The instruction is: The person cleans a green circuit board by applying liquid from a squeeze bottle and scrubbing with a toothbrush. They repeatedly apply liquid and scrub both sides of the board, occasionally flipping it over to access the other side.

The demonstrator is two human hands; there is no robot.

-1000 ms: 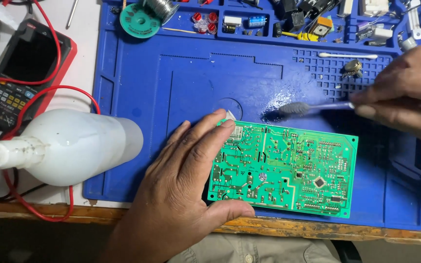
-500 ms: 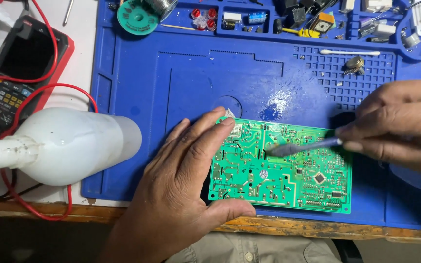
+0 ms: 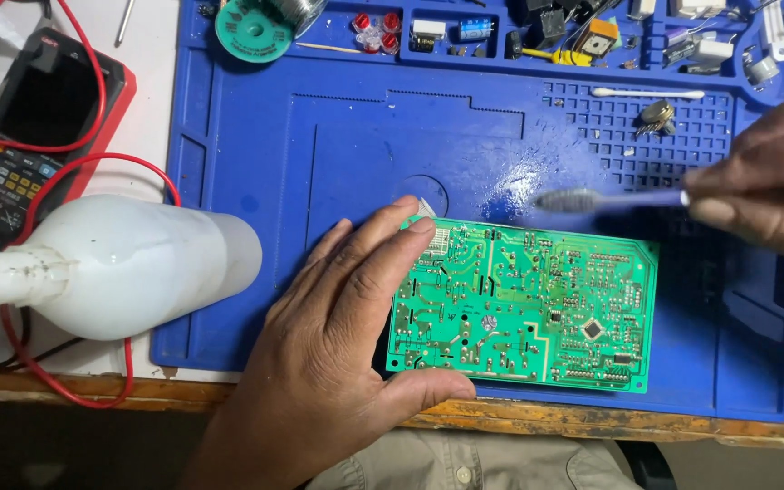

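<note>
A green circuit board (image 3: 537,308) lies solder side up on the blue work mat (image 3: 338,136). My left hand (image 3: 338,345) grips its left edge, fingers on the top corner and thumb under the bottom edge. My right hand (image 3: 764,181) holds a small brush (image 3: 592,200) by its handle. The blurred bristles hover just above the board's top edge, over a wet patch (image 3: 537,172) on the mat.
A white squeeze bottle (image 3: 129,263) lies on its side at the left. A multimeter (image 3: 29,127) with red leads sits behind it. The mat's back trays hold a solder reel (image 3: 251,27), small parts and a cotton swab (image 3: 646,93). The wooden table edge (image 3: 546,422) runs along the front.
The brush was over the mat, came down onto the board's middle, and is now lifted back above the board's top edge. My left hand has stayed in place.
</note>
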